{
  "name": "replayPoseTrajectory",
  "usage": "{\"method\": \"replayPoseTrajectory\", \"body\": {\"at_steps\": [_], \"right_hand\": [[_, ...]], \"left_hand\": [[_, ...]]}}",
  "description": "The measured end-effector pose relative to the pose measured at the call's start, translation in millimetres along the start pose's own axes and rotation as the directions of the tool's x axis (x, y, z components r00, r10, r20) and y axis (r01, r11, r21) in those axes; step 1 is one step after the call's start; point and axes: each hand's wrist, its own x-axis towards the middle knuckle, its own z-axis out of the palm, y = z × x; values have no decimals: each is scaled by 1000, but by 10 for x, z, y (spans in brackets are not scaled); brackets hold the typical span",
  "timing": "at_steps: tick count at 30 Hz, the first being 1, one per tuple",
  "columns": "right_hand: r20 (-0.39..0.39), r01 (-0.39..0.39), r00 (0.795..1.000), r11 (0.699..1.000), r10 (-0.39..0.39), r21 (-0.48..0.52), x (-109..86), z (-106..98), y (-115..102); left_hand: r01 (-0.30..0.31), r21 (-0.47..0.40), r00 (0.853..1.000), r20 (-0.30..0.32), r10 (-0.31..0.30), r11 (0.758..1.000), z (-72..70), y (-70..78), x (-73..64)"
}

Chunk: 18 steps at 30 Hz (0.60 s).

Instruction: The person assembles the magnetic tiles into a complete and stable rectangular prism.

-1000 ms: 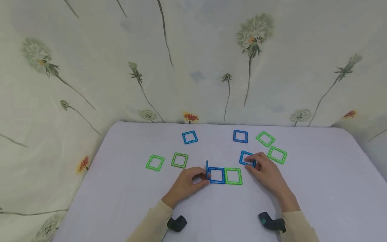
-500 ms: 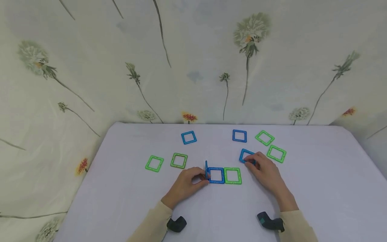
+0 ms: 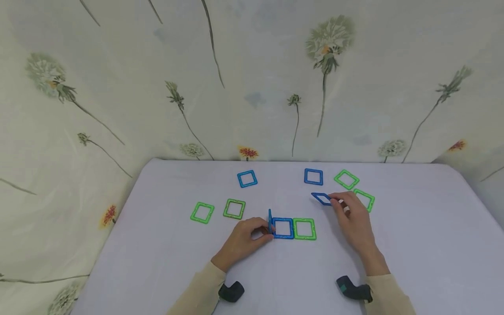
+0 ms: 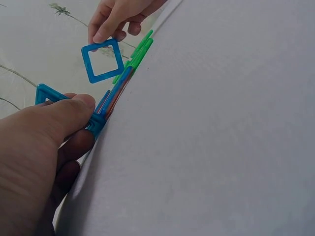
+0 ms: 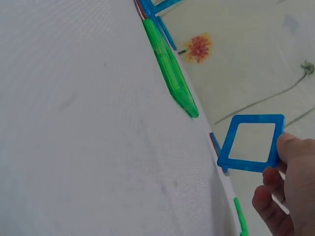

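Above white cloth [image 3: 252, 275] both hands [image 3: 242, 240] [image 3: 356, 223] pinch blue frames [image 3: 270, 218] [image 5: 246, 165], the left one seemingly upright

Room for you over the tabletop [image 3: 291, 275] at lower centre, upright blue square [image 3: 270, 218] in your way near centre

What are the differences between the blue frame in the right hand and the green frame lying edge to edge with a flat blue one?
Colour: the held frame is blue, while the lying frame is green. Pose: the held frame is tilted above the table, whereas the lying frame rests flat on it. Contact: the right hand pinches the held frame; the lying frame touches the flat blue frame. Both are square, open frames.
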Motion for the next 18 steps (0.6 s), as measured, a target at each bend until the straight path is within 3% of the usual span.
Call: {"method": "replayPoseTrajectory", "body": {"at_steps": [7, 12, 18], "right_hand": [[14, -36, 999, 998, 36, 56, -6, 19, -31], [67, -57, 997, 988, 48, 146, -20, 68, -71], [119, -105, 989, 977, 84, 187, -44, 126, -119]], "left_hand": [[-8, 9, 1000, 1, 8, 1000, -5, 3, 3], [-23, 27, 1000, -1, 23, 999, -6, 2, 4], [-6, 46, 1000, 0, 6, 999, 0, 0, -10]]}}
